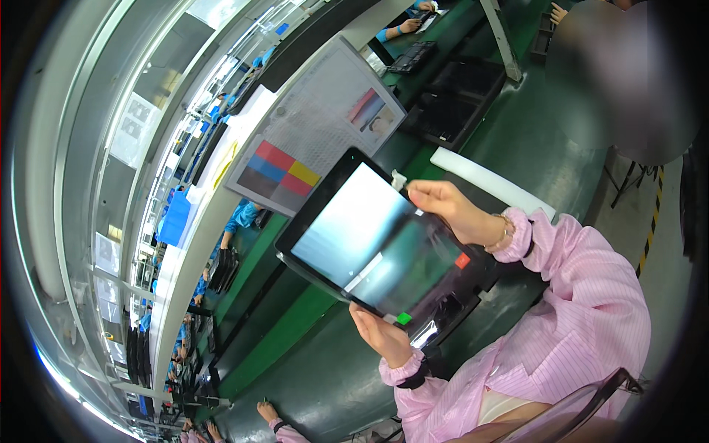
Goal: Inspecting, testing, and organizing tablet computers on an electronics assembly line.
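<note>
A black-framed tablet is held up at a slant above the green workbench, its screen lit with a pale, blurred picture. A small red square and a small green square show near its lower side. My left hand grips the lower edge next to the green square. At the upper right edge, my right hand holds the tablet with its thumb on the front; the other fingers are mostly hidden behind it. A small white tab sticks out beside my right thumb. Under the tablet is a dark, glossy flat thing, partly covered.
Behind the tablet stands a printed board with coloured patches. A white foam strip lies on the workbench, with black trays beyond. Co-workers' hands show farther off, and another person's hand rests at the lower left.
</note>
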{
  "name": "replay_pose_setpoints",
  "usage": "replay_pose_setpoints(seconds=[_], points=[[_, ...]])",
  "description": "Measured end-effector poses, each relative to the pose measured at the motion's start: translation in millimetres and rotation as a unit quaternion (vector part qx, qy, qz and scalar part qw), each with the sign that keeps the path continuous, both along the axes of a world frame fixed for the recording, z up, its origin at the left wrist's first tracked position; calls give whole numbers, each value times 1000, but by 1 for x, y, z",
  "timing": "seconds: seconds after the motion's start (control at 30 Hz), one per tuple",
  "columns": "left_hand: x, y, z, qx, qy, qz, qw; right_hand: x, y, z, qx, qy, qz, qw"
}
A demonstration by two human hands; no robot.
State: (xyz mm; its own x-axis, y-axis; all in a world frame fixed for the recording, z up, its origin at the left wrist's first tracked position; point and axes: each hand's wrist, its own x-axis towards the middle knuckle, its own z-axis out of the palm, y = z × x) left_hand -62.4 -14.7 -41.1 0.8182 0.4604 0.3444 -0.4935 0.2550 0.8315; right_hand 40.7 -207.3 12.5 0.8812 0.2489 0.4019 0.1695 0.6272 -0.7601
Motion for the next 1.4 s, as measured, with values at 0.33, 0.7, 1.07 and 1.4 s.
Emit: replay_pose_setpoints(seconds=[0.33, 0.7, 1.07, 1.4], points=[[34, 11, 8, 100, 79, -233, 964, 76, 8, 19, 47, -33, 20, 998], [53, 14, 9, 135, 95, -180, 970, 99, 18, 13, 79, -31, 22, 996], [51, 19, 8, 143, 111, -171, 968, 92, 15, 15, 64, -24, 40, 997], [37, 8, 38, 201, -27, 18, 979, 36, -6, 2, 54, -37, 28, 997]])
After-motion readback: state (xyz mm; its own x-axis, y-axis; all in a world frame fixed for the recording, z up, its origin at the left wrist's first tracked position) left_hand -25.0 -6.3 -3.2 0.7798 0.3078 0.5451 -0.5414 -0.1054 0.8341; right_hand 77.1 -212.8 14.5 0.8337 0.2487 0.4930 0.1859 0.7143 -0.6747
